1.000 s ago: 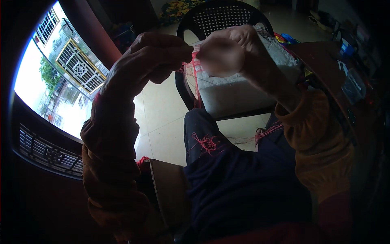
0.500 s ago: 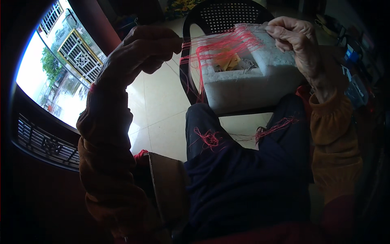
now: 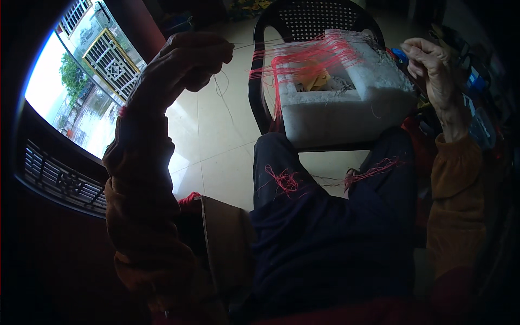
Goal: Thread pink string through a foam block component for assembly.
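My left hand (image 3: 197,57) is closed in a pinch on a thin dark thread (image 3: 244,44), which runs toward the right. A loose end of thread (image 3: 222,96) dangles below that hand. My right hand (image 3: 428,59) is raised beyond the box's right side, thumb and forefinger pressed together; what they hold is too fine to make out. Between my hands, many red threads (image 3: 309,62) lie across the top of a white foam box (image 3: 330,122), with some hanging down its left side. Scraps of yellowish paper (image 3: 314,81) show in the box's opening.
A black plastic chair (image 3: 319,19) carries the box in front of my knees. Tangled red thread (image 3: 284,181) lies on my left thigh, and more red thread (image 3: 379,168) on my right. A cardboard box (image 3: 227,233) stands at my left. Blue items (image 3: 476,81) are at right.
My right hand has moved right and slightly down, away from the red threads. My left hand has shifted slightly left, and a loose thread end now shows beneath it. The view has shifted slightly.
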The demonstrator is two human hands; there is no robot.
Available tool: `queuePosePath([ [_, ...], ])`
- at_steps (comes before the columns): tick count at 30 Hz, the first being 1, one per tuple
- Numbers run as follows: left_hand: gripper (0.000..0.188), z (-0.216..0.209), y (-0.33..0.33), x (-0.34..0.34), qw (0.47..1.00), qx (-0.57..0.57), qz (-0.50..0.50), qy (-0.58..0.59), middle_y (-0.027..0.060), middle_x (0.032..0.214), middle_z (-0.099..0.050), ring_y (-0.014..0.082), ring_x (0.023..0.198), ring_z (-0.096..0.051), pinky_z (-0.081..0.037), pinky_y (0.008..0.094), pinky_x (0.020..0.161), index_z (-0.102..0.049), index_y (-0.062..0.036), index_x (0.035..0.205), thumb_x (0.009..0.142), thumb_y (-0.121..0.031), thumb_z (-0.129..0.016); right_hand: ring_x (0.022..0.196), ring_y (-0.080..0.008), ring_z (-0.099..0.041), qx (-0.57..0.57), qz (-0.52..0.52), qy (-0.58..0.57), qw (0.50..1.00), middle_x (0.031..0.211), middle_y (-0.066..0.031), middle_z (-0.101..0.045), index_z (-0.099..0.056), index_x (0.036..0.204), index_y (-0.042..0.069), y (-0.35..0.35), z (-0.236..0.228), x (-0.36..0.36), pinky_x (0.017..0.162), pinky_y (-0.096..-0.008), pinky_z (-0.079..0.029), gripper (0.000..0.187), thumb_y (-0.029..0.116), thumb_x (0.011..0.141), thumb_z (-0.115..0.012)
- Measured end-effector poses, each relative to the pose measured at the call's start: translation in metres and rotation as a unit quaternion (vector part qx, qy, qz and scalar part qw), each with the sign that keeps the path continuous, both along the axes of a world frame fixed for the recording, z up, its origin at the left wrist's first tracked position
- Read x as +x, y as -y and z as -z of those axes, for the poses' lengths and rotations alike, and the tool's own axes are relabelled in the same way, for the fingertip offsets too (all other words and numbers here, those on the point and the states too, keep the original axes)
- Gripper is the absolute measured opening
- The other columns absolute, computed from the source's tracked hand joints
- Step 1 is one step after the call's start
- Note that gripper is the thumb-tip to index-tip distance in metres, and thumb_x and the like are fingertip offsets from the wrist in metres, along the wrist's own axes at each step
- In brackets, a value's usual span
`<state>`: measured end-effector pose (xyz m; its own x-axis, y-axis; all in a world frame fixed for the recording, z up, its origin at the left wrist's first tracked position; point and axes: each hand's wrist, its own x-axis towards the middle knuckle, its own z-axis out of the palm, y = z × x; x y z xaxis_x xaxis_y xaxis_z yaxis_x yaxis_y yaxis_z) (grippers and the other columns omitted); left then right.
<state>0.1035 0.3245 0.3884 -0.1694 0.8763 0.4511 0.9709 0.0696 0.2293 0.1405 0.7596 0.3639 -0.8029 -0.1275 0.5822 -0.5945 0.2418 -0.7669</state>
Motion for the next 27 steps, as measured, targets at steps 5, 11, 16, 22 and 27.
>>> queuePosePath([
  [5,0.035,0.007,0.000,-0.002,0.977,0.047,0.025,0.207,0.0100,0.099,-0.056,0.0072,0.059,-0.048,-0.038,0.0190,0.050,-0.047,-0.0004,0.123,0.095,-0.021,-0.043,0.049,-0.0011,-0.039,0.004,0.045,0.025,0.999,0.059,0.0055,-0.048,-0.064,0.088,-0.001,-0.004,0.009,0.003,0.046,-0.0164,-0.032,0.018,0.015,0.084,-0.058],
  [11,0.034,0.009,0.012,-0.019,0.996,-0.018,-0.004,0.092,0.0055,0.074,-0.050,0.0063,0.047,-0.040,-0.034,0.0188,0.043,-0.048,0.0005,0.120,0.096,-0.023,-0.044,0.048,-0.0011,-0.039,-0.035,0.058,0.041,0.997,0.061,0.0050,-0.049,-0.064,0.086,0.000,-0.021,0.014,0.006,0.046,-0.0166,-0.031,0.016,0.015,0.084,-0.059],
  [16,0.031,0.017,0.009,-0.021,0.998,0.026,0.062,-0.018,0.0049,0.070,-0.048,0.0060,0.045,-0.038,-0.032,0.0192,0.040,-0.051,0.0012,0.113,0.095,-0.024,-0.046,0.047,-0.0014,-0.038,-0.029,0.081,0.061,0.994,0.060,0.0049,-0.048,-0.063,0.086,0.000,-0.030,0.018,0.007,0.045,-0.0166,-0.031,0.016,0.015,0.084,-0.058],
  [22,0.030,0.019,0.013,-0.006,0.999,0.034,-0.020,-0.032,0.0073,0.079,-0.051,0.0063,0.048,-0.044,-0.036,0.0195,0.042,-0.051,0.0027,0.111,0.095,-0.022,-0.044,0.054,-0.0034,-0.040,0.101,0.135,0.048,0.984,0.067,0.0028,-0.049,-0.060,0.094,-0.001,-0.040,0.016,0.011,0.050,-0.0184,-0.033,0.023,0.019,0.085,-0.054],
  [27,0.026,0.020,-0.019,-0.008,0.998,0.051,0.031,0.022,0.0110,0.093,-0.055,0.0097,0.060,-0.054,-0.044,0.0201,0.048,-0.055,0.0018,0.108,0.091,-0.018,-0.052,0.059,-0.0062,-0.046,0.245,0.143,-0.211,0.935,0.078,-0.0029,-0.051,-0.056,0.106,-0.004,0.003,0.010,0.028,0.051,-0.0214,-0.039,0.037,0.027,0.087,-0.052],
])
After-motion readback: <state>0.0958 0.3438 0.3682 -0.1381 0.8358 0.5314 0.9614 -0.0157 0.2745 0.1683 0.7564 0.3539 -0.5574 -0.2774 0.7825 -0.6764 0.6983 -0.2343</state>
